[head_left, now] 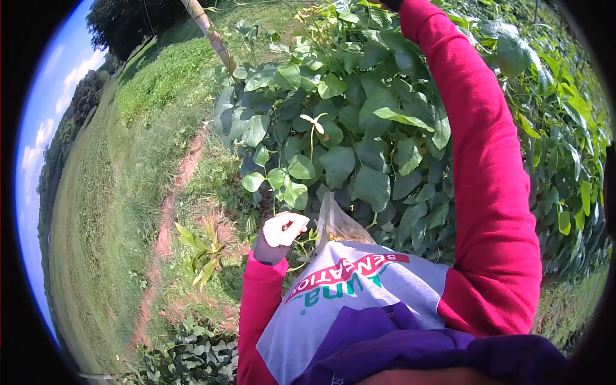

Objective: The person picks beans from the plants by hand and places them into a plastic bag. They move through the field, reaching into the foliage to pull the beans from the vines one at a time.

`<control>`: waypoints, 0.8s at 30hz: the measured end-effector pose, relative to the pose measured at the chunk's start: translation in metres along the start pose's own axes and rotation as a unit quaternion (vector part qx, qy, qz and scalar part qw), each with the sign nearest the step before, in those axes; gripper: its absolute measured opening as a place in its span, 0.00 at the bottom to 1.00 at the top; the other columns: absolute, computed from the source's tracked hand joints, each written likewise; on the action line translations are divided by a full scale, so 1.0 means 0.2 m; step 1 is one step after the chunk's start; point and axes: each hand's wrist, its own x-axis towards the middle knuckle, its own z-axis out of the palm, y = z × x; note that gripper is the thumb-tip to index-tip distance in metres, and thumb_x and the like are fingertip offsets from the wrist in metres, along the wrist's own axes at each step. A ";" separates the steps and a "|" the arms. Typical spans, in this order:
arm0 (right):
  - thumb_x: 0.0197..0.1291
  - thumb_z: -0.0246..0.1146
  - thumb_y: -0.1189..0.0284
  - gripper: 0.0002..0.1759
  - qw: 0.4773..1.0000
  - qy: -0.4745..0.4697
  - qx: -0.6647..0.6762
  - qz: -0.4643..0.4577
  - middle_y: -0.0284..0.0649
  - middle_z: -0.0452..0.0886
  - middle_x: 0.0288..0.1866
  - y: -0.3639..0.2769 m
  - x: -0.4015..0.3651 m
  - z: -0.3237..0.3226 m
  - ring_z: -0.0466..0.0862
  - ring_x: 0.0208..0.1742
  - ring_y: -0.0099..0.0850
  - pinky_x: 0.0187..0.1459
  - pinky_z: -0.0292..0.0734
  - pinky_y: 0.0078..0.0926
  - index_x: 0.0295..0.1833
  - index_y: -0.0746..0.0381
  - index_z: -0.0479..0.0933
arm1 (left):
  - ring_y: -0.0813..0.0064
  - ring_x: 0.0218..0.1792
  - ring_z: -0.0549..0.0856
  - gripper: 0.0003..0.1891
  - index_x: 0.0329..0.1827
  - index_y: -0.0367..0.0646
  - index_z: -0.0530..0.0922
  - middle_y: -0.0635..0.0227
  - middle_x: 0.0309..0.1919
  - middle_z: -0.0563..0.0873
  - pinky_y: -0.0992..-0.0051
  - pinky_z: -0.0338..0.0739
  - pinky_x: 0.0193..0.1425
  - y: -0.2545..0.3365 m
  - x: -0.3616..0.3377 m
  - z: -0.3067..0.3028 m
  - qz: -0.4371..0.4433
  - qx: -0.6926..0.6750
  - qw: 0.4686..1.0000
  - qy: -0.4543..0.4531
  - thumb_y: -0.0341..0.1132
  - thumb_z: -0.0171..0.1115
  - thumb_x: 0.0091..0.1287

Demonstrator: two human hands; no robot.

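My left hand [284, 230] is curled closed beside the climbing leafy plants, bright with glare; whatever its fingers may hold cannot be made out. Right of it, at my waist, hangs a pale see-through bag [341, 221] with something yellowish inside. A thin green stem [311, 239] shows between hand and bag. My right arm, in a red sleeve [481, 147], stretches up over the foliage [359, 122]. Only a dark bit of my right hand [392, 3] shows at the top edge, its fingers hidden. A pale flower-like tip [314, 123] stands out among the leaves.
A bamboo pole [210, 35] leans at the upper left of the plants. A reddish dirt path [170, 218] runs through grass on the left. A broad-leaved young plant [204, 250] grows near my left arm. More climbing foliage [571, 141] fills the right side.
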 end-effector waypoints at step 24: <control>0.52 0.56 0.70 0.13 0.912 -0.357 0.199 0.046 0.49 0.81 0.38 -1.30 -2.07 1.30 0.81 0.40 0.43 0.41 0.75 0.34 0.42 0.62 0.79 | 0.78 0.37 0.81 0.15 0.52 0.32 0.75 0.63 0.35 0.83 0.80 0.76 0.43 0.01 0.17 -0.17 0.034 -0.103 0.985 0.137 0.32 0.56 0.66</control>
